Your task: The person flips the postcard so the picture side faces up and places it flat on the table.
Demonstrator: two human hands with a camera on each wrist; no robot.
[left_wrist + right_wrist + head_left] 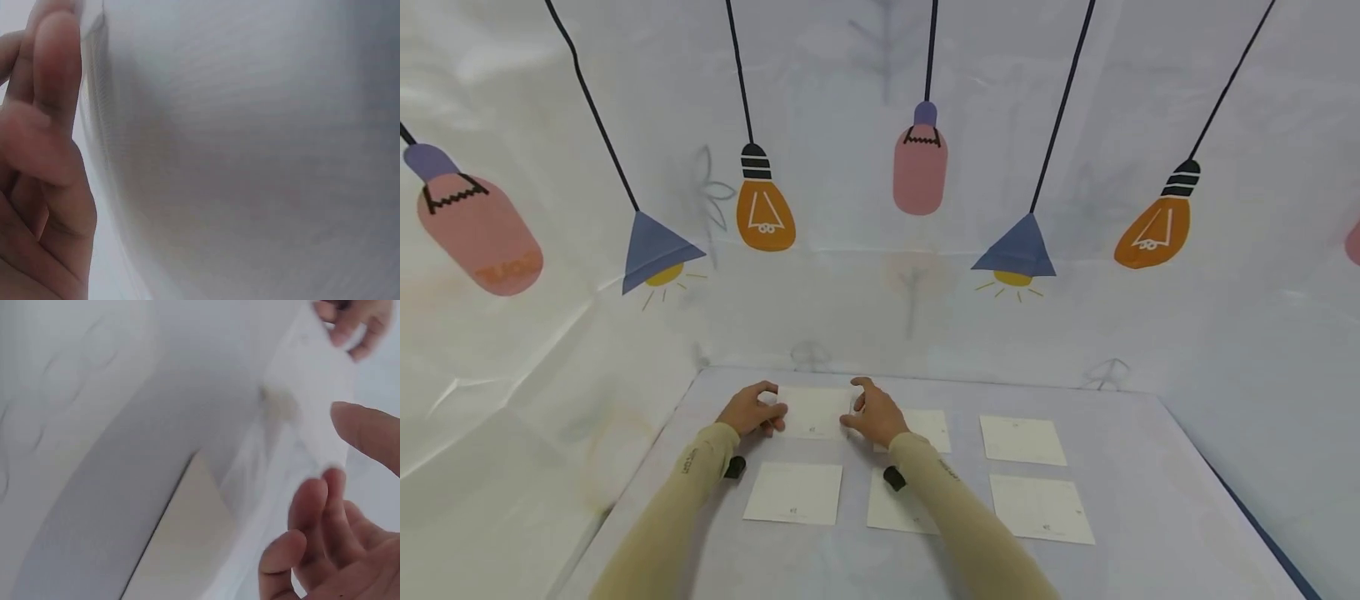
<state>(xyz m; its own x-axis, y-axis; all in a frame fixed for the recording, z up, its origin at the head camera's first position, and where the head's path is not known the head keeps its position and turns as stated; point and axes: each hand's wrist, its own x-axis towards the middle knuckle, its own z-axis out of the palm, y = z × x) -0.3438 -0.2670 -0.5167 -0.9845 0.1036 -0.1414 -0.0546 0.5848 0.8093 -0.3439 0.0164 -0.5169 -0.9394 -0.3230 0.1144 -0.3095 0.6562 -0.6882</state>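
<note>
At the far left of the white table, a white rectangular card (814, 410) with small print near its front edge lies between both hands. My left hand (752, 408) pinches its left side. My right hand (878, 414) is at the card's right edge, index finger extended and thumb tip near the edge. In the right wrist view, the right hand's (340, 544) thumb and loosely bent fingers stand apart, while the left hand (359, 325) grips the card's far end. A pale, blurred surface (250, 144) fills most of the left wrist view beside the left hand (47, 156).
More white cards lie in two rows: front left (793, 493), front middle (891, 507) partly under the right sleeve, front right (1042, 507), back middle (928, 428) and back right (1022, 439). A white wall sheet (850, 308) printed with hanging lamps rises behind the table.
</note>
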